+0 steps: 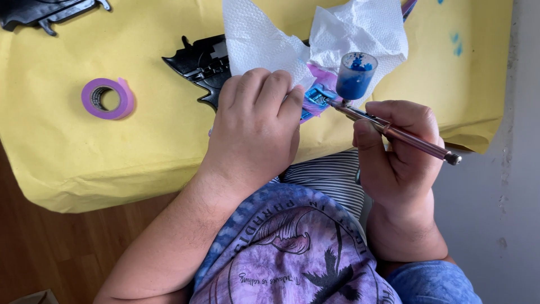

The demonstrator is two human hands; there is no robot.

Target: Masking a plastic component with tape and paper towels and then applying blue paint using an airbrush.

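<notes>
Airbrushing under way on a small masked part

Your right hand grips the metal airbrush like a pen, its cup about half full of blue paint, nozzle almost touching the small part. Your left hand is curled around that part, pinning it on white paper towel. Blue already shows on it beside pink masking, so colour looks partly laid. A black plastic piece lies under the towel, untouched. Yellow paper covers the tabletop; purple tape roll sits well left; wooden floor below, grey wall right.
</notes>
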